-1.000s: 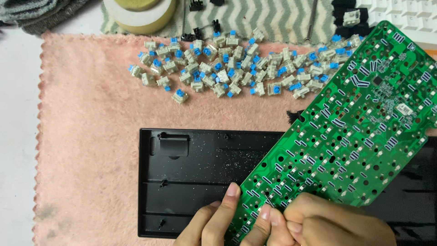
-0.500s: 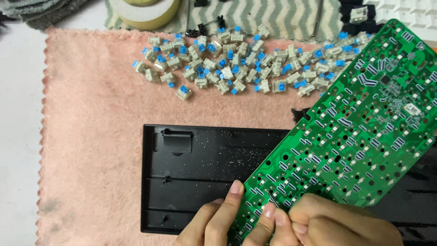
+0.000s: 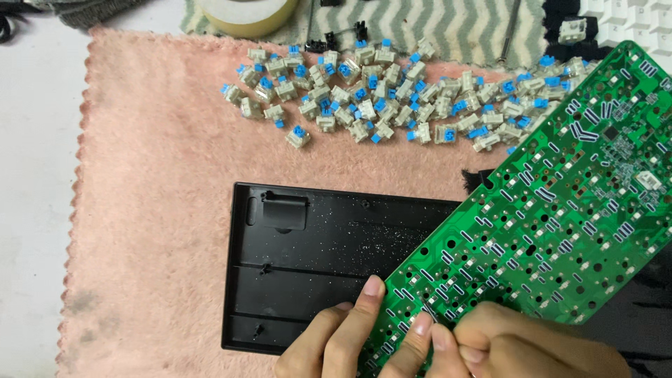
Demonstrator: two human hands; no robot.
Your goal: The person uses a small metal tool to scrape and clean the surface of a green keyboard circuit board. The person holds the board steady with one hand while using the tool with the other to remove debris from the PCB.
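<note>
We hold the green circuit board tilted over the black keyboard case, our left hand and right hand closing their fingers on its lower corner. The blue-stemmed switches already lie loose on the pink towel, so stripping looks done; the board is not yet set down. Our wrists and the case's right end are cut off.

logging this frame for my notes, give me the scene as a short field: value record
left hand: left hand grips the lower end of the green circuit board
right hand: right hand pinches the same end
board pose: tilted, raised over the black keyboard case
surface: pink towel
loose parts: pile of blue-stemmed key switches beyond the case
far edge: tape roll
</note>
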